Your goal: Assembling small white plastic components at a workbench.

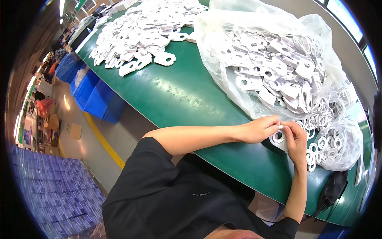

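Observation:
Close to the table's near edge, both my hands meet at one white plastic part (281, 146) with a round hole. My right hand (297, 140) grips its right side, thumb and fingers pressed to the rim. From the left, my left hand (260, 129) pinches at the upper edge of the same part; its fingertips partly cover that rim. Just right of my right hand lie loose white rings (313, 147), some in a clear plastic bag (345, 156). Beyond my hands, a large clear bag (211, 51) lies open, full of similar white parts (274, 63).
A wide heap of white parts (139, 36) covers the far left of the green table (171, 99). At the right edge lies a black pouch (332, 188). Blue bins (97, 95) stand on the floor left, near stacked purple-blue packages (55, 187). Another person (44, 104) is farther off.

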Demonstrator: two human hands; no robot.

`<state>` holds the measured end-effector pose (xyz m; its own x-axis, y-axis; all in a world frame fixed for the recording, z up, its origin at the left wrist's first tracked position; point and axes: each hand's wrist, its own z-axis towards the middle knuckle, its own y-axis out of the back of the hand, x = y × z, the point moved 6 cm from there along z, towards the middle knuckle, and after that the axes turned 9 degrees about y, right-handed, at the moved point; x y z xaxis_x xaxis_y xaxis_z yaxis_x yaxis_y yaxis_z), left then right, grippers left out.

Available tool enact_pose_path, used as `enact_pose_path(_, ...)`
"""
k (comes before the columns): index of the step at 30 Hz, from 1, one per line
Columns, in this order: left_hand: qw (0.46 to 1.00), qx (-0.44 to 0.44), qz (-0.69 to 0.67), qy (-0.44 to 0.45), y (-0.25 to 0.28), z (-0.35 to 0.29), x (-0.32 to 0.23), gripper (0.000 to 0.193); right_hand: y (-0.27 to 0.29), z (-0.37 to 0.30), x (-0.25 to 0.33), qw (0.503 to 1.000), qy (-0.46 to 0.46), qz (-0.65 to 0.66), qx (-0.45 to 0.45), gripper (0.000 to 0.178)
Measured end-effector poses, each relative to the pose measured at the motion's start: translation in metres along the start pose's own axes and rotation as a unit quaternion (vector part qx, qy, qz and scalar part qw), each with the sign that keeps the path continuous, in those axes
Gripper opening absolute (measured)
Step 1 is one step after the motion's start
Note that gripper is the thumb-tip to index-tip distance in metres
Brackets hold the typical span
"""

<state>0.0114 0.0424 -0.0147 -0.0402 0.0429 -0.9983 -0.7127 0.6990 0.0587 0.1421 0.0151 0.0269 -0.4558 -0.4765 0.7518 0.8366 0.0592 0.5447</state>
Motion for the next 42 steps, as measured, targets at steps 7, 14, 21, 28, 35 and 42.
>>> enact_pose_path(7, 0.979, -0.129, 0.151, -0.048, 0.009, -0.006, -0.011, 0.022, -0.006, -0.002, -0.002, 0.997, -0.02, 0.046, -0.058, 0.011)
enact_pose_path(14, 0.969, -0.123, 0.21, -0.049, 0.012, -0.007, -0.014, 0.025, -0.017, -0.005, -0.006, 0.975, -0.142, 0.168, 0.014, 0.006)
enact_pose_path(21, 0.998, -0.058, 0.015, 0.001, -0.004, -0.008, -0.021, 0.044, 0.003, -0.006, -0.018, 0.939, -0.1, 0.244, -0.222, 0.01)
enact_pose_path(28, 0.963, -0.075, 0.25, -0.065, -0.006, -0.014, -0.022, 0.033, -0.005, -0.009, -0.026, 0.933, -0.165, 0.244, -0.21, 0.015)
enact_pose_path(35, 0.985, 0.06, 0.11, 0.115, 0.029, -0.01, -0.024, 0.041, -0.008, -0.002, -0.013, 0.963, -0.144, 0.206, -0.098, 0.023)
enact_pose_path(42, 0.973, -0.067, 0.087, 0.204, 0.179, -0.013, -0.049, 0.045, -0.006, -0.007, -0.018, 0.99, -0.097, 0.082, -0.068, 0.02)
